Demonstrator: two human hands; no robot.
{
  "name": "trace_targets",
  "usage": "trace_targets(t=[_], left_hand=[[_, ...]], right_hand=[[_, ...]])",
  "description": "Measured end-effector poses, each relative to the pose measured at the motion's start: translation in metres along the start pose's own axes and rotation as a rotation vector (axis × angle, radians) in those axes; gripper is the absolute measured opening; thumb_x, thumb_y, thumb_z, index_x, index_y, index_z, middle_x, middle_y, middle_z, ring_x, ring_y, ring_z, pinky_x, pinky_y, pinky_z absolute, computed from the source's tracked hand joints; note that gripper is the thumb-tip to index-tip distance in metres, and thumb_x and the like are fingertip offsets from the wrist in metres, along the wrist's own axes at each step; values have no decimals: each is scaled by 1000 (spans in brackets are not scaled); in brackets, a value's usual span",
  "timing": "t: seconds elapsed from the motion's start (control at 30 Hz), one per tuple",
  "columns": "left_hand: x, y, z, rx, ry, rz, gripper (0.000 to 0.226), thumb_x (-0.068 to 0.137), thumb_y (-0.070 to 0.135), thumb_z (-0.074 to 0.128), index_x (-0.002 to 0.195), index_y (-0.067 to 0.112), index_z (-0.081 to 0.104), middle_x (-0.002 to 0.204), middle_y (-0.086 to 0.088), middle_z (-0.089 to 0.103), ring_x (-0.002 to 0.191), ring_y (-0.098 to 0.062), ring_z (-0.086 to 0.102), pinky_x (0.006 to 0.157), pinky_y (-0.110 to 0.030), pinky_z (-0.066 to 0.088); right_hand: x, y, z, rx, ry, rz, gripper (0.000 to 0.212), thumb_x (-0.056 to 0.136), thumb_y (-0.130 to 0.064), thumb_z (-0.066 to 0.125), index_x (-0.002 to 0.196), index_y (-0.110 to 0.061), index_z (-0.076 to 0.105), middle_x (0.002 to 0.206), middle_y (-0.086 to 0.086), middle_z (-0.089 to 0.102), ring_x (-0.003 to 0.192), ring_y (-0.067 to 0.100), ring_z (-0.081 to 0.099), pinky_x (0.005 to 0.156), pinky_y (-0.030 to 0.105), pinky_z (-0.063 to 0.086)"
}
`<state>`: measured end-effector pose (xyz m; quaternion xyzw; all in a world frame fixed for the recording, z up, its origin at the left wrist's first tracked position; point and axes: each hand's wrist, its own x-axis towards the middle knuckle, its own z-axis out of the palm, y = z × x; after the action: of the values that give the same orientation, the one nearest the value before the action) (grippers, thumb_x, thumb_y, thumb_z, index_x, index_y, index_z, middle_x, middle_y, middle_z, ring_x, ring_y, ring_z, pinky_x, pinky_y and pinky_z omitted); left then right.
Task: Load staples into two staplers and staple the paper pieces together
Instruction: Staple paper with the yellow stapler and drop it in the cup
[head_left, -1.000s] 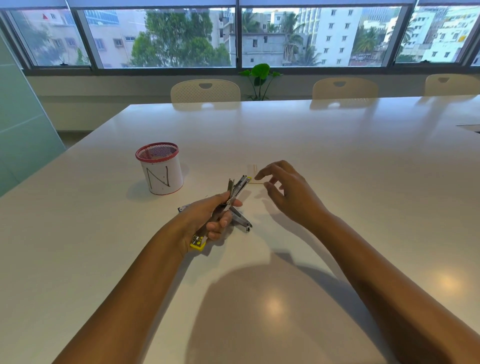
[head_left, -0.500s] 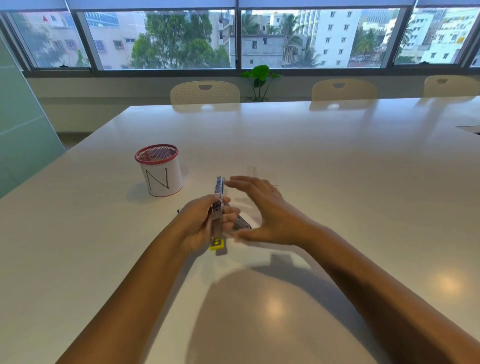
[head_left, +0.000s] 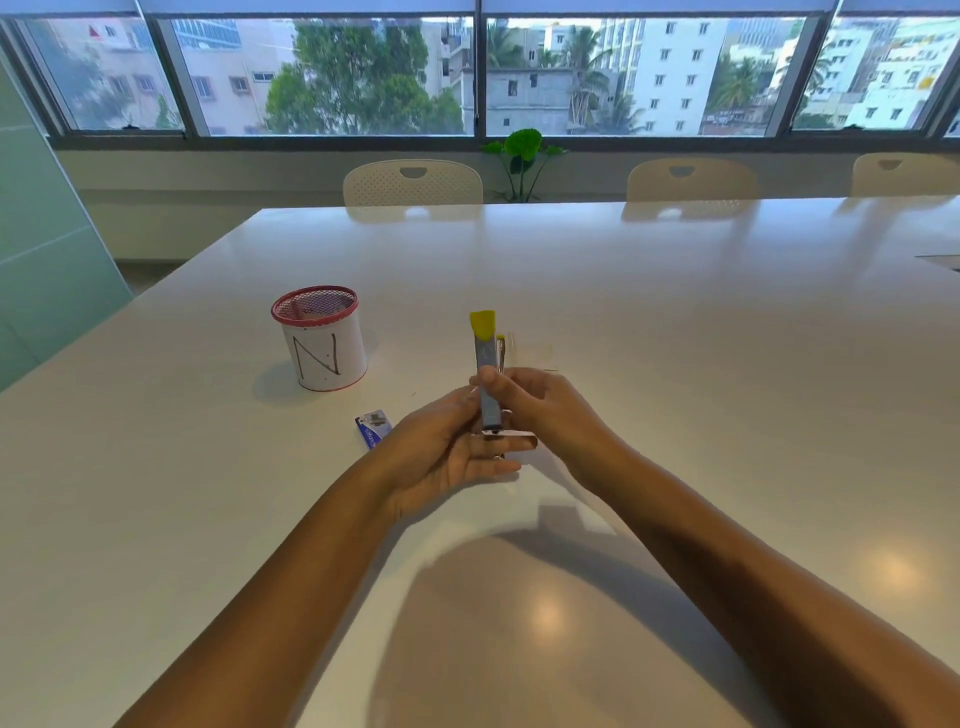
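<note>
At centre left of the frame a red-rimmed mesh cup (head_left: 319, 338) marked with an N stands on the white table (head_left: 675, 338). Lower and to its right a small blue staple box (head_left: 373, 427) lies flat, just beside the left hand (head_left: 447, 452).

That hand cradles the lower end of the stapler (head_left: 487, 374) at frame centre, its fingers (head_left: 506, 442) curled under the metal base. The stapler stands nearly upright, yellow tip uppermost. The right hand (head_left: 540, 405) grips its grey arm, thumb across the near face and the other fingers wrapped behind.

A likely slip: the hinged arm could snap shut on the fingers beneath it if the grip loosens. Faint paper pieces (head_left: 527, 349) lie just beyond the stapler, apart from both hands.
</note>
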<state>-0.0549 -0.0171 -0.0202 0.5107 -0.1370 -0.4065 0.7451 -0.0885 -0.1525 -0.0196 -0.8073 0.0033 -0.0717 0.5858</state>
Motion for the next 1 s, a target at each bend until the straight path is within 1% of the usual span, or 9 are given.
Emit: trace_targets(t=[0.13, 0.2, 0.27, 0.33, 0.47, 0.57, 0.77, 0.87, 1.0], left_hand=[[-2, 6, 2, 597, 354, 218, 27, 96, 25, 36, 91, 13, 60, 105, -17, 67, 75, -18, 66, 70, -30, 56], [1, 7, -10, 902, 596, 420, 25, 96, 22, 38, 92, 11, 61, 104, -14, 68, 82, -18, 63, 69, -22, 51], [2, 5, -22, 1109, 712, 531, 24, 94, 25, 43, 99, 11, 63, 107, -10, 67, 94, -21, 60, 76, -25, 50], [4, 0, -25, 1219, 680, 511, 30, 90, 33, 48, 105, 12, 63, 115, -11, 64, 106, -24, 56, 88, -36, 49], [13, -15, -16, 1515, 556, 209, 66, 82, 54, 46, 135, 14, 40, 147, -7, 36, 139, -24, 24, 112, -42, 24], [19, -19, -16, 1588, 515, 120, 78, 80, 60, 44, 142, 17, 26, 154, -3, 21, 144, -23, 9, 116, -44, 14], [17, -18, -20, 1609, 412, 105, 66, 79, 58, 50, 137, 28, 36, 156, 1, 17, 144, -23, 8, 115, -47, 15], [16, -17, -22, 1601, 396, 113, 53, 79, 54, 55, 126, 30, 47, 155, 1, 19, 144, -24, 11, 114, -47, 18], [11, -10, -20, 1570, 335, 54, 40, 84, 38, 57, 122, 27, 51, 156, 2, 14, 144, -22, 7, 116, -47, 15]], right_hand=[[1, 0, -9, -209, 161, -103, 41, 90, -46, 44, 86, -9, 60, 80, 9, 66, 71, 19, 63, 63, 21, 50], [2, 0, -17, -239, 240, -127, 28, 91, -41, 47, 73, -20, 47, 65, -3, 58, 56, 10, 56, 47, 9, 42], [5, 2, -26, -287, 281, -127, 29, 93, -38, 47, 67, -25, 39, 59, -9, 53, 52, 8, 52, 48, 16, 42], [8, 4, -35, -365, 305, -108, 33, 92, -39, 46, 63, -26, 37, 54, -10, 50, 51, 10, 48, 54, 28, 39], [10, 10, -41, -486, 250, -46, 34, 91, -38, 47, 63, -22, 38, 54, -6, 52, 49, 11, 45, 53, 29, 33], [10, 13, -39, -549, 218, -17, 31, 91, -37, 46, 65, -20, 42, 56, -4, 50, 52, 15, 45, 54, 29, 33], [10, 11, -41, -579, 158, 104, 33, 90, -41, 45, 76, -14, 58, 60, -4, 51, 55, 12, 44, 54, 24, 31], [7, 9, -43, -704, 141, 139, 34, 88, -45, 47, 61, -24, 43, 59, -6, 49, 53, 10, 42, 48, 24, 27], [6, 8, -44, -755, 152, 148, 38, 86, -49, 50, 60, -23, 39, 59, -6, 48, 53, 10, 41, 47, 24, 27]])
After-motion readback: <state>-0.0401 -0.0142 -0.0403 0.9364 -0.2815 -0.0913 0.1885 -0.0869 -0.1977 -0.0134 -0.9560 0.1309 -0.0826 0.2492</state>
